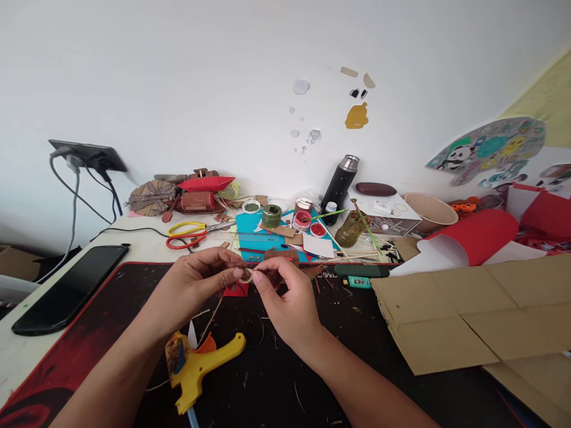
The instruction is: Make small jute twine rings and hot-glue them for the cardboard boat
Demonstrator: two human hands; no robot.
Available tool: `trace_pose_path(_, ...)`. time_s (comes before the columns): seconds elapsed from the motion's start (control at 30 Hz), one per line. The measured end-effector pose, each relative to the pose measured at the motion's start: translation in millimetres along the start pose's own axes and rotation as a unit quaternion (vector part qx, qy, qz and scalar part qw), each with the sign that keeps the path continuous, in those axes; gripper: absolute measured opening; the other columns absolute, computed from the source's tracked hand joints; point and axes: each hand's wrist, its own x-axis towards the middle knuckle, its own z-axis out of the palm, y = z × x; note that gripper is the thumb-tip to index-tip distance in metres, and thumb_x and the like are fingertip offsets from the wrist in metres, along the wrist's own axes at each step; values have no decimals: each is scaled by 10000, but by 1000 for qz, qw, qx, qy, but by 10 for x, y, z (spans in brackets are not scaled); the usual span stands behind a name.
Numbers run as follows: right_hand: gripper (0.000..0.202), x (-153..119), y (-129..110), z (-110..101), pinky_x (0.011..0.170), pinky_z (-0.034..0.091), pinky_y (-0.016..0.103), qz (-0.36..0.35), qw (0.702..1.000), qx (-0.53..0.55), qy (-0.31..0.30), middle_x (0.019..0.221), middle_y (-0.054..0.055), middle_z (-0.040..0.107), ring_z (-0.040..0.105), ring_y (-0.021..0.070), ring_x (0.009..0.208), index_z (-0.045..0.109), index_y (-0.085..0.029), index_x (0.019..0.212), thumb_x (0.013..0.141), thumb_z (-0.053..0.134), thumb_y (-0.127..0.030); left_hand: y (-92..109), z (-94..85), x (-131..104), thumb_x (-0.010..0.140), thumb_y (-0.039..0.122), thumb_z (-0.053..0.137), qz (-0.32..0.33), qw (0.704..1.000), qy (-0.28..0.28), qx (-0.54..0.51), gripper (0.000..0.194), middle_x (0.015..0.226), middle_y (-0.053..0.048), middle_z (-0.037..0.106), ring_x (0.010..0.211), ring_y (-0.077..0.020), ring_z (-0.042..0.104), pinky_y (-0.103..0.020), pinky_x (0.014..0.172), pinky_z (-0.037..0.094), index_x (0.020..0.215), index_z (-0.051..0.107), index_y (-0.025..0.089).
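Observation:
Between the fingertips of both hands is a small round brown piece [245, 275] with a pale rim, partly hidden by the fingers. My left hand [203, 285] pinches it from the left, thumb in front. From the right, my right hand [285, 297] pinches its edge with thumb and forefinger. A bit of red material [236, 290] shows just below the fingers. Nearer to me, a yellow glue gun [200, 368] lies on the dark mat [267, 398], below my left hand.
Scissors [187, 233], paint jars [272, 216], a blue sheet [250, 226] and a black flask [341, 184] stand or lie behind the hands. Cardboard [473, 309] covers the right side. A phone [71, 291] lies at the left.

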Motion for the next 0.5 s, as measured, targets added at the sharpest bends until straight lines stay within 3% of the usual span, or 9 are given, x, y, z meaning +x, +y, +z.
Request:
trace_pose_path(0.2, 139, 8, 21, 6, 661, 587, 282, 54, 998, 40, -17, 901, 42, 799, 729, 187, 761, 756, -226, 988, 1012, 716, -357, 3, -10, -14, 798, 523, 977, 2, 1000, 11, 23, 305, 868, -46, 844, 806, -218, 744, -299, 764, 617, 873, 864, 250)
trace_pose_path(0.5, 89, 7, 42, 22, 646, 571, 274, 63, 996, 58, -23, 897, 34, 786, 706, 176, 739, 751, -229, 982, 994, 714, -310, 47, 15, -12, 764, 569, 991, -3, 1000, 3, 30, 369, 883, -52, 847, 811, -229, 747, -324, 792, 631, 881, 863, 243)
